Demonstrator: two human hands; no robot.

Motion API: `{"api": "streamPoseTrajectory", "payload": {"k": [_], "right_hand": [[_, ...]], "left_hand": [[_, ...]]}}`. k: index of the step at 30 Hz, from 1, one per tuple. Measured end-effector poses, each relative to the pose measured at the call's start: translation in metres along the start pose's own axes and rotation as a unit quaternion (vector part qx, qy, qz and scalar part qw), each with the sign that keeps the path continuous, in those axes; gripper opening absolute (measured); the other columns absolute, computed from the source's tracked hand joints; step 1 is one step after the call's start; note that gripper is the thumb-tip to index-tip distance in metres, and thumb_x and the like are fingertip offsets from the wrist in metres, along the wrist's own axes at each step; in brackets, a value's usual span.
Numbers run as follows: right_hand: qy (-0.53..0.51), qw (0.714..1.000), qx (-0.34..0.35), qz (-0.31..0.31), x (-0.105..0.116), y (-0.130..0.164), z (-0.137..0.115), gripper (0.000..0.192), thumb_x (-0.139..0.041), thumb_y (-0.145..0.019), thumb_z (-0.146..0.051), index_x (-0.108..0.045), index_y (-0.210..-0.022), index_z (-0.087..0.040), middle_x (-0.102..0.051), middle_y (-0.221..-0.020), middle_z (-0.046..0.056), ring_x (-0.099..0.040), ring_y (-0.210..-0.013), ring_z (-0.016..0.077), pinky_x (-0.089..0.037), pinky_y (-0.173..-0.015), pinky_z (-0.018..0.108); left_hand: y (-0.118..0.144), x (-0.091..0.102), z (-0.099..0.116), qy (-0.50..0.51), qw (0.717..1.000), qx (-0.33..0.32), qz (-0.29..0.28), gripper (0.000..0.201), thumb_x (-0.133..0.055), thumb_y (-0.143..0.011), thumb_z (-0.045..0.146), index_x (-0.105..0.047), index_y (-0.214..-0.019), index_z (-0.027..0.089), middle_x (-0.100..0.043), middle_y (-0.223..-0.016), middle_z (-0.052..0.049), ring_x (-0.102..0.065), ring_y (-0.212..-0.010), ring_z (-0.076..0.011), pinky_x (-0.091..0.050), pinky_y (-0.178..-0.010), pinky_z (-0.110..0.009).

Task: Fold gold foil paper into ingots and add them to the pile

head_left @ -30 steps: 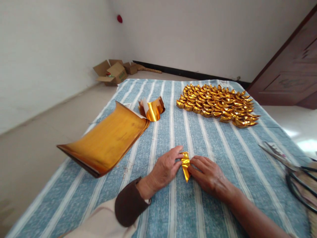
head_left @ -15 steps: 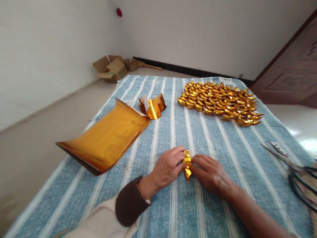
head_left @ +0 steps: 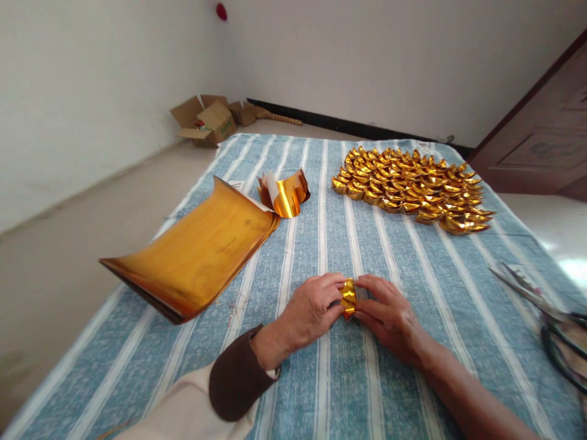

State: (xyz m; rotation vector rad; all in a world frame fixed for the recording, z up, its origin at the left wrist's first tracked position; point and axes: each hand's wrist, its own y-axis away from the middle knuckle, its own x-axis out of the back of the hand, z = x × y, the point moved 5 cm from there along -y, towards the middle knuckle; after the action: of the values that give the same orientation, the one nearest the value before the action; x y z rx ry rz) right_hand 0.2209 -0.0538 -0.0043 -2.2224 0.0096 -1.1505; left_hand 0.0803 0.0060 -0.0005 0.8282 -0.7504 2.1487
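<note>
A small folded piece of gold foil paper (head_left: 349, 297) sits between my two hands on the blue striped cloth (head_left: 321, 379). My left hand (head_left: 309, 311) pinches its left side with thumb and fingers. My right hand (head_left: 389, 318) pinches its right side. The piece looks short and bunched. A curled stack of gold foil sheets (head_left: 197, 253) lies to the left of my hands. A loose curled gold strip (head_left: 284, 194) stands just beyond the stack.
Several finished gold paper ingots (head_left: 410, 186) lie in rows at the far right of the cloth. Scissors (head_left: 545, 318) rest at the right edge. Open cardboard boxes (head_left: 206, 122) sit on the floor by the far wall. A brown door (head_left: 541, 140) stands at right.
The gold piece was long and pointed a second ago; it is now folded shorter and more compact. Both hands have closed in around it and lifted slightly.
</note>
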Motion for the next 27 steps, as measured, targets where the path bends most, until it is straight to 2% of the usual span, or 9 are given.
{"api": "streamPoseTrajectory", "payload": {"k": [5, 12, 18, 23, 27], "right_hand": [[-0.002, 0.999, -0.046, 0.013, -0.005, 0.0, 0.0, 0.015, -0.056, -0.09, -0.019, -0.071, -0.088, -0.02, -0.062, -0.117, 0.011, -0.056, -0.114, 0.0273, -0.05, -0.093, 0.047], [-0.016, 0.991, -0.129, 0.017, -0.013, 0.002, 0.002, 0.012, -0.059, -0.087, -0.019, -0.07, -0.084, -0.021, -0.062, -0.118, 0.011, -0.054, -0.118, 0.0288, -0.045, -0.097, 0.052], [-0.02, 0.988, -0.15, 0.026, -0.014, 0.002, 0.003, 0.012, -0.061, -0.086, -0.02, -0.068, -0.077, -0.022, -0.063, -0.117, 0.01, -0.053, -0.12, 0.0292, -0.044, -0.099, 0.053], [-0.017, 0.986, -0.162, 0.031, -0.016, 0.002, 0.004, 0.012, -0.061, -0.086, -0.022, -0.067, -0.075, -0.022, -0.063, -0.118, 0.01, -0.053, -0.12, 0.0292, -0.044, -0.099, 0.053], [-0.008, 0.985, -0.167, 0.037, -0.016, 0.001, 0.002, 0.013, -0.06, -0.086, -0.02, -0.065, -0.074, -0.021, -0.064, -0.118, 0.011, -0.054, -0.12, 0.0291, -0.044, -0.099, 0.051]], "left_hand": [[0.0, 0.001, -0.003, 0.016, 1.0, 0.006, 0.013, 0.013, -0.064, -0.083, 0.01, -0.068, -0.091, 0.018, -0.068, -0.109, -0.005, -0.064, -0.102, -0.0197, -0.052, -0.092, -0.038], [0.0, 0.002, -0.004, 0.04, 0.999, 0.016, 0.02, 0.017, -0.065, -0.081, 0.01, -0.066, -0.097, 0.016, -0.068, -0.113, -0.008, -0.063, -0.106, -0.021, -0.052, -0.093, -0.038], [0.002, 0.005, -0.005, 0.049, 0.997, 0.052, 0.031, 0.028, -0.061, -0.075, 0.004, -0.061, -0.1, 0.015, -0.065, -0.115, -0.011, -0.061, -0.109, -0.0225, -0.051, -0.094, -0.039], [0.0, 0.006, -0.008, 0.066, 0.993, 0.089, 0.035, 0.018, -0.064, -0.079, 0.012, -0.06, -0.096, 0.017, -0.063, -0.117, -0.011, -0.06, -0.111, -0.0225, -0.05, -0.096, -0.04], [0.001, 0.004, -0.011, 0.062, 0.991, 0.103, 0.054, 0.019, -0.069, -0.079, 0.014, -0.059, -0.093, 0.018, -0.062, -0.118, -0.01, -0.059, -0.113, -0.0235, -0.049, -0.097, -0.042]]}}
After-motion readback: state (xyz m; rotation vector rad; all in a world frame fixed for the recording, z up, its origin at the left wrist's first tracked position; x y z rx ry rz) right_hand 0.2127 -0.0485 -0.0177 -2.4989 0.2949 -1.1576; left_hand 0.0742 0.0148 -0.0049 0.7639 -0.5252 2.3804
